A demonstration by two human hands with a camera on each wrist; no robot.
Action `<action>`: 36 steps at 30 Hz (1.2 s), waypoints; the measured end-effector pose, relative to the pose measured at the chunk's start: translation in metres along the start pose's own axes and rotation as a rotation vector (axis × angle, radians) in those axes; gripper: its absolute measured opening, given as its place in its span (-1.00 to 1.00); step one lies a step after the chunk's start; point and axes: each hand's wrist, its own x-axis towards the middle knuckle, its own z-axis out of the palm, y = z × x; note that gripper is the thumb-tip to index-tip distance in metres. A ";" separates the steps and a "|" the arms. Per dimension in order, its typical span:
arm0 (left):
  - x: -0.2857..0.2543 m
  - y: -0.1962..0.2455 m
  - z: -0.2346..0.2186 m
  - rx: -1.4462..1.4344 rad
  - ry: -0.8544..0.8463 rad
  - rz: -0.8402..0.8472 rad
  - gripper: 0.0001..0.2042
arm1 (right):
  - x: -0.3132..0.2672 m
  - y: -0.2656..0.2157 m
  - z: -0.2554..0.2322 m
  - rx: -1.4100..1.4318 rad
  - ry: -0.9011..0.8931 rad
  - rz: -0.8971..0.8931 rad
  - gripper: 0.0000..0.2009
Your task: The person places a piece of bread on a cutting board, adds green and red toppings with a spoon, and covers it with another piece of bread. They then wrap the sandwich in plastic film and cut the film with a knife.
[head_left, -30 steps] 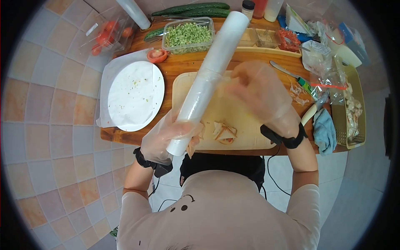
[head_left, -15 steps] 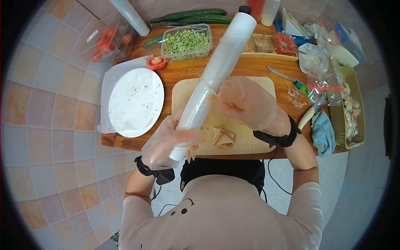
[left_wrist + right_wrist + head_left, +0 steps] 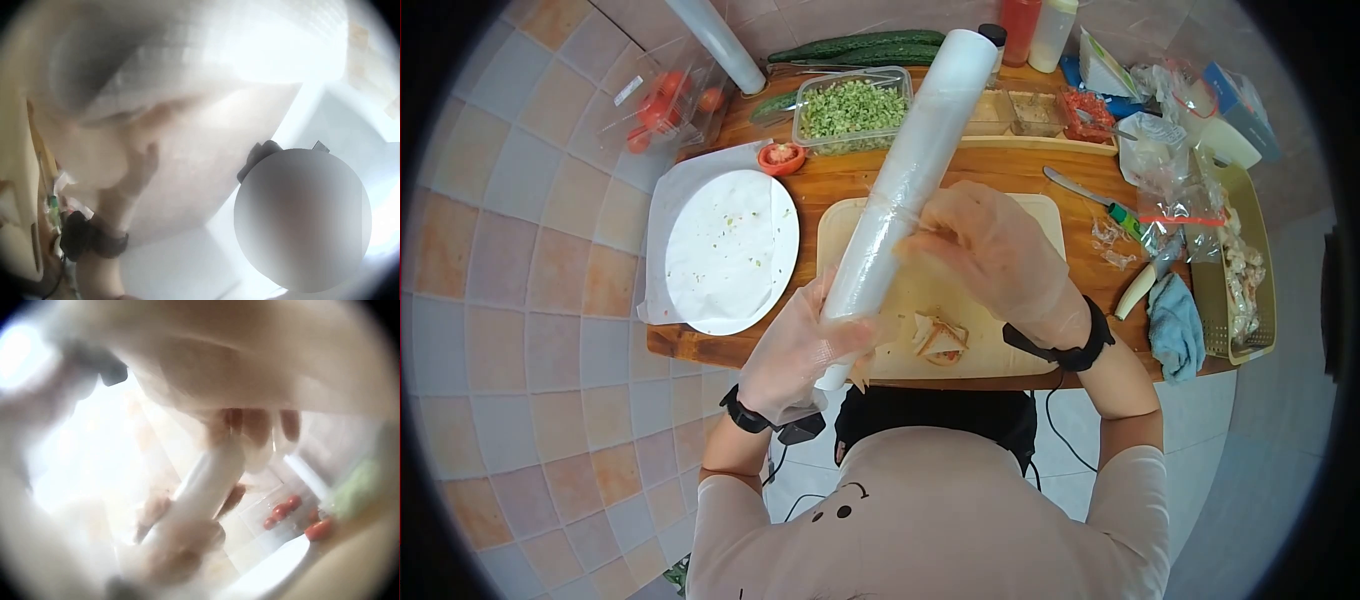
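In the head view a long roll of plastic wrap (image 3: 913, 150) slants over the cutting board (image 3: 1030, 345). My gloved left hand (image 3: 795, 350) grips it near its lower end, fingers wrapped round it. At the middle of the roll, my gloved right hand (image 3: 995, 245) pinches the loose film with curled fingers. The right wrist view has the roll (image 3: 209, 478) between the curled right fingers (image 3: 255, 428) and the left hand (image 3: 178, 550). A small cut sandwich piece (image 3: 940, 338) lies on the board below the roll. The left wrist view is badly blurred.
To the left sits a white plate (image 3: 730, 260) with crumbs on paper. Behind are a tub of chopped greens (image 3: 853, 110), a cut tomato (image 3: 782, 157) and cucumbers (image 3: 860, 47). On the right lie a knife (image 3: 1080, 187), a blue cloth (image 3: 1176, 325) and a basket (image 3: 1238, 340).
My right hand has come from beside the roll, where it was blurred in motion, to the roll's middle. The left hand keeps its grip; the roll has shifted only slightly.
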 end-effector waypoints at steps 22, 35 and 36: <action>0.011 0.000 0.001 0.188 0.131 0.116 -0.28 | -0.002 -0.009 0.002 0.512 0.039 0.274 -0.83; 0.006 0.004 0.002 0.346 0.141 0.050 -0.26 | 0.006 0.002 -0.003 -0.238 -0.177 -0.119 -0.87; 0.006 0.007 0.004 0.384 0.152 0.042 -0.25 | 0.006 0.002 -0.003 -0.197 -0.164 -0.124 -0.89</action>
